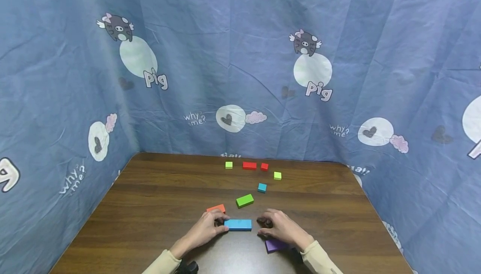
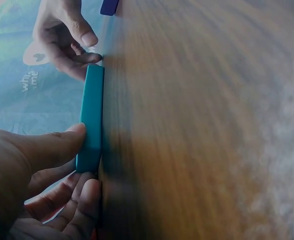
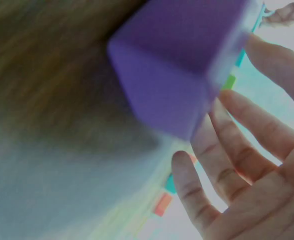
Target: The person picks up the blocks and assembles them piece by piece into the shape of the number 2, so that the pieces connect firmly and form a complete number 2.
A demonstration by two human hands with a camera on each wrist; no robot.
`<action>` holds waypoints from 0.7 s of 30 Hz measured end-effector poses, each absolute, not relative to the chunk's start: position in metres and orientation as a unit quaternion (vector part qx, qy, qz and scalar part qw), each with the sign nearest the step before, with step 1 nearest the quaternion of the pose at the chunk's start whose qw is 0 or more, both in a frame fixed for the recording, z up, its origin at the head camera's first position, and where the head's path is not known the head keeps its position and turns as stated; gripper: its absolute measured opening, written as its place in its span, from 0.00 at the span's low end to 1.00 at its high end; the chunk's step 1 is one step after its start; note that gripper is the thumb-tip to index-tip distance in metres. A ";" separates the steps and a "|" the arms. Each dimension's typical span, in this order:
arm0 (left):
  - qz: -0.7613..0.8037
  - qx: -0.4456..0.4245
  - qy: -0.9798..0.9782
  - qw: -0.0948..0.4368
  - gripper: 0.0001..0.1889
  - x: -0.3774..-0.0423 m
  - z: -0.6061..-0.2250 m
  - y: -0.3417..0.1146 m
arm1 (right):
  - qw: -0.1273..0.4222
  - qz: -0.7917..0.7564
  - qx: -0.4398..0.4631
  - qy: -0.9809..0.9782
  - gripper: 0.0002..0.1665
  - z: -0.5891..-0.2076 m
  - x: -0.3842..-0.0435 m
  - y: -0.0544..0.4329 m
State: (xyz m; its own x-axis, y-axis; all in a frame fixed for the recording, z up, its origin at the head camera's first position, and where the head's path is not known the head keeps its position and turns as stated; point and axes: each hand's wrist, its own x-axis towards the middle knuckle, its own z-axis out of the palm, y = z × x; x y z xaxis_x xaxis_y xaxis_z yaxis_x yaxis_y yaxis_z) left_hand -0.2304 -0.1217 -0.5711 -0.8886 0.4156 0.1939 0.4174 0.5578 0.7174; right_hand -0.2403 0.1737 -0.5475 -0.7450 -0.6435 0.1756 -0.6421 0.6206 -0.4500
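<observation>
A long blue block [image 1: 238,225] lies on the wooden table, its length running left to right. My left hand [image 1: 206,229] pinches the block's left end; in the left wrist view the thumb presses one long side and the fingers sit around the end. Just off its right end, my right hand [image 1: 282,227] holds nothing, fingers loosely curved and thumb apart. A purple block [image 1: 275,246] lies under the right wrist, partly covered by it, and fills much of the right wrist view. Behind the left fingers an orange block [image 1: 216,209] is partly hidden.
Beyond the blue block lie a green block [image 1: 245,201] and a small blue cube [image 1: 262,188]. Farther back are two lime cubes [image 1: 277,176], a red block [image 1: 249,166] and a red cube [image 1: 264,167]. A patterned blue curtain [image 1: 225,77] surrounds the table [image 1: 150,199].
</observation>
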 end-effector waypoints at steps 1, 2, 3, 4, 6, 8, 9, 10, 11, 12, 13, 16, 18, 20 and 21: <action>-0.407 -0.236 -0.883 0.001 0.15 -0.230 -0.571 -0.122 | 0.004 -0.250 -0.355 0.901 0.20 -0.546 -0.240 0.176; -0.406 -0.235 -0.883 0.001 0.15 -0.230 -0.571 -0.121 | 0.006 -0.248 -0.352 0.902 0.20 -0.545 -0.240 0.178; -0.407 -0.235 -0.883 0.000 0.15 -0.230 -0.570 -0.121 | 0.007 -0.247 -0.350 0.904 0.19 -0.545 -0.239 0.180; -0.407 -0.235 -0.883 -0.001 0.15 -0.230 -0.570 -0.121 | 0.008 -0.246 -0.349 0.904 0.19 -0.544 -0.239 0.182; -0.406 -0.235 -0.883 -0.003 0.15 -0.230 -0.570 -0.122 | 0.010 -0.248 -0.346 0.905 0.19 -0.543 -0.237 0.186; -0.407 -0.235 -0.882 -0.005 0.15 -0.230 -0.570 -0.122 | 0.011 -0.250 -0.345 0.905 0.19 -0.541 -0.236 0.191; -0.409 -0.236 -0.881 -0.006 0.15 -0.230 -0.569 -0.122 | 0.012 -0.250 -0.344 0.905 0.18 -0.541 -0.235 0.193; -0.410 -0.237 -0.881 -0.007 0.15 -0.230 -0.569 -0.122 | 0.013 -0.251 -0.343 0.905 0.18 -0.540 -0.234 0.195; -0.411 -0.237 -0.880 -0.008 0.15 -0.230 -0.569 -0.122 | 0.015 -0.250 -0.341 0.906 0.19 -0.540 -0.234 0.198; -0.413 -0.239 -0.879 -0.009 0.15 -0.230 -0.569 -0.122 | 0.017 -0.249 -0.338 0.907 0.19 -0.539 -0.233 0.200; -0.415 -0.238 -0.878 -0.013 0.15 -0.230 -0.569 -0.122 | 0.019 -0.249 -0.336 0.908 0.20 -0.539 -0.232 0.203; -0.419 -0.234 -0.877 -0.021 0.15 -0.229 -0.570 -0.122 | 0.028 -0.251 -0.326 0.911 0.21 -0.538 -0.230 0.210; -0.420 -0.233 -0.877 -0.022 0.15 -0.229 -0.571 -0.122 | 0.032 -0.255 -0.323 0.911 0.22 -0.537 -0.228 0.214; -0.421 -0.234 -0.876 -0.021 0.15 -0.229 -0.571 -0.122 | 0.033 -0.261 -0.324 0.909 0.23 -0.536 -0.225 0.218; -0.421 -0.236 -0.876 -0.020 0.15 -0.230 -0.572 -0.122 | 0.035 -0.263 -0.325 0.908 0.23 -0.535 -0.224 0.219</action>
State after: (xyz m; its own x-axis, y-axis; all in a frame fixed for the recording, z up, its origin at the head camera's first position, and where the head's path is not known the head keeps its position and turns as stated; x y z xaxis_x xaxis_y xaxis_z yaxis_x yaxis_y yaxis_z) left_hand -0.2297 -0.1219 -0.5717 -0.8878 0.4299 0.1644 0.3971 0.5349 0.7458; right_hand -0.2239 0.2192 -0.5349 -0.7865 -0.6082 0.1073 -0.5713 0.6505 -0.5005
